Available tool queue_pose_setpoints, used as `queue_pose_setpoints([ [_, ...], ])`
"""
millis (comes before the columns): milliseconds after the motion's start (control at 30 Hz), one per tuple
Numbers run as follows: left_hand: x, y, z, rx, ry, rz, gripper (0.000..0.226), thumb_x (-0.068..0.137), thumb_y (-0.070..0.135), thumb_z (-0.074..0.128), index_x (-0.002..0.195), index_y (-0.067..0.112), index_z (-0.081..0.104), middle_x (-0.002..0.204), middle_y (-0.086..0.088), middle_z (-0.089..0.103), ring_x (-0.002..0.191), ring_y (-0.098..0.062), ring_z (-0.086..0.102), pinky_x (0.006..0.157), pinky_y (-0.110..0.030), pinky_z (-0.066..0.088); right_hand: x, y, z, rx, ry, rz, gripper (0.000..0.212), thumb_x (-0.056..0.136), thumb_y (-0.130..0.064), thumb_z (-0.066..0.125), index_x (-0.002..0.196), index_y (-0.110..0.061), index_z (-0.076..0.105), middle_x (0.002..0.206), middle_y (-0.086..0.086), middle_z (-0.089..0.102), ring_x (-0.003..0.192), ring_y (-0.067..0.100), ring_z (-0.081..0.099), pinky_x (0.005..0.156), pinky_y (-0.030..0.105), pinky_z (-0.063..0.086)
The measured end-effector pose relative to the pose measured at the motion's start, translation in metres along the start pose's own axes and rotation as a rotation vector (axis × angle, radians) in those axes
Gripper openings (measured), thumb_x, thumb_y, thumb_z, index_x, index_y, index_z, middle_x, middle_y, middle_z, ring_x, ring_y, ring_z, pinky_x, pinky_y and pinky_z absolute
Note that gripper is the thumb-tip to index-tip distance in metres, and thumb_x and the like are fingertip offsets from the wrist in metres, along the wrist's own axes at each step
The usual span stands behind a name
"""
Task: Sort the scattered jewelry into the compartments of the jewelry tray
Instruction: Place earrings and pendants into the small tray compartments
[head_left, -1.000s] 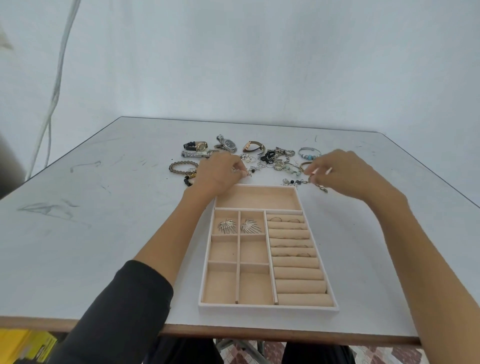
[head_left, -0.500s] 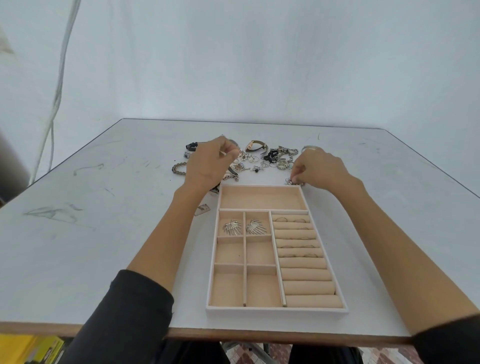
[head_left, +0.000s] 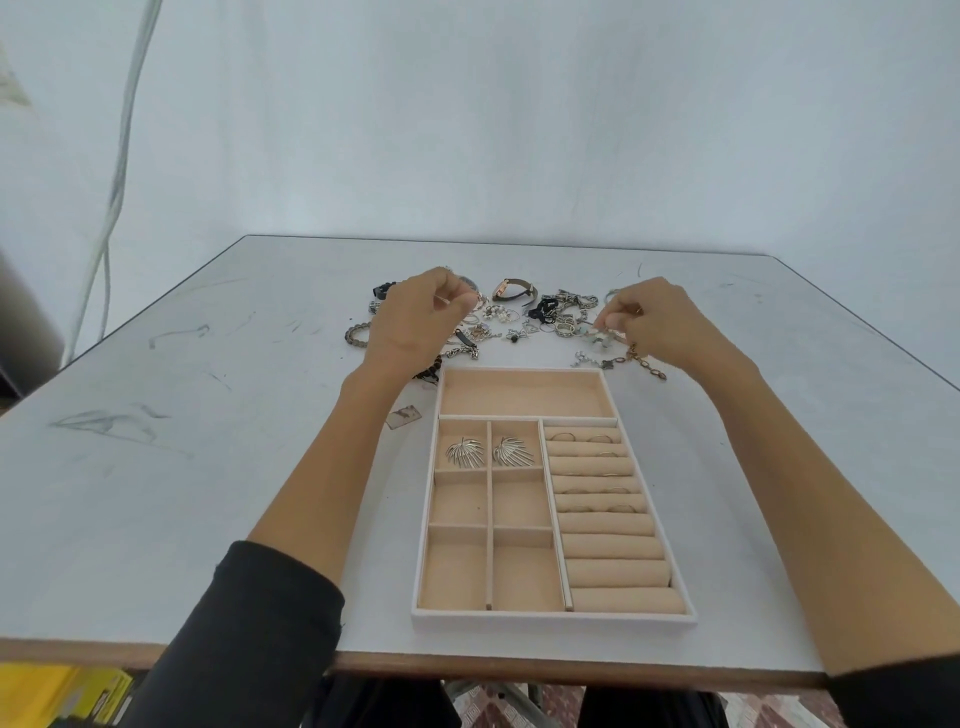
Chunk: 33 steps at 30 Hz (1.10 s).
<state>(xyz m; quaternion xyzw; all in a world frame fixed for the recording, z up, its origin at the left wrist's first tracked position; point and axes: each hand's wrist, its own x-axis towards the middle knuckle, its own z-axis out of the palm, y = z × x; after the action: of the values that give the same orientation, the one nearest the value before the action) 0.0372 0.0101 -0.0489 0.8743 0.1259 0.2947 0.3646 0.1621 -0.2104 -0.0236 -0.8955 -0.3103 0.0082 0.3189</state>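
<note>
The beige velvet jewelry tray (head_left: 553, 619) lies in front of me. Two silver leaf earrings (head_left: 464, 452) (head_left: 511, 451) fill its top two small compartments. Thin rings (head_left: 592, 470) sit in the upper ring rolls, and the wide top compartment holds nothing. The scattered jewelry (head_left: 519, 318) lies just behind the tray. My left hand (head_left: 415, 318) hovers over the pile's left part, fingers pinched on a small silver piece. My right hand (head_left: 655, 323) is at the pile's right end, fingertips pinched on a small piece there.
A brown-strap watch (head_left: 511, 289) lies at the back of the pile, a braided bracelet (head_left: 357, 333) at its left, a chain bracelet (head_left: 644, 362) below my right hand. A small clear packet (head_left: 404, 416) lies left of the tray. The table's front edge is close to the tray.
Over the last second my left hand moved back from the tray's top edge to above the pile. My right hand shifted left toward the pile's right end.
</note>
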Motion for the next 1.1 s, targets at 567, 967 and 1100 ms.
queue_pose_setpoints([
  [567,-0.037,0.023,-0.027,-0.235,0.010,0.059,0.012,0.092,0.023,0.061,0.093,0.013,0.067,0.084,0.013,0.067,0.072,0.011,0.054,0.062,-0.002,0.036,-0.035,-0.019,-0.015,0.995,-0.095,0.044,0.014,0.093,-0.001,0.055,0.101,-0.003,0.066,0.097,0.012,0.071,0.082,0.020,0.069,0.073,0.026,0.057],
  [967,-0.073,0.029,-0.037,-0.205,-0.086,0.119,0.009,0.091,0.022,0.062,0.091,0.016,0.068,0.081,0.007,0.065,0.074,0.005,0.054,0.065,-0.004,0.039,-0.078,-0.050,0.003,0.843,-0.317,-0.096,0.028,0.079,0.007,0.067,0.107,0.002,0.068,0.094,0.022,0.068,0.081,0.025,0.071,0.072,0.028,0.057],
  [1100,-0.086,0.030,-0.043,-0.196,-0.105,0.139,0.009,0.090,0.021,0.062,0.089,0.015,0.069,0.072,0.017,0.067,0.072,0.007,0.058,0.067,-0.003,0.037,-0.085,-0.056,0.007,0.774,-0.391,-0.117,0.029,0.079,0.006,0.069,0.107,-0.002,0.068,0.093,0.020,0.070,0.085,0.029,0.072,0.074,0.029,0.058],
])
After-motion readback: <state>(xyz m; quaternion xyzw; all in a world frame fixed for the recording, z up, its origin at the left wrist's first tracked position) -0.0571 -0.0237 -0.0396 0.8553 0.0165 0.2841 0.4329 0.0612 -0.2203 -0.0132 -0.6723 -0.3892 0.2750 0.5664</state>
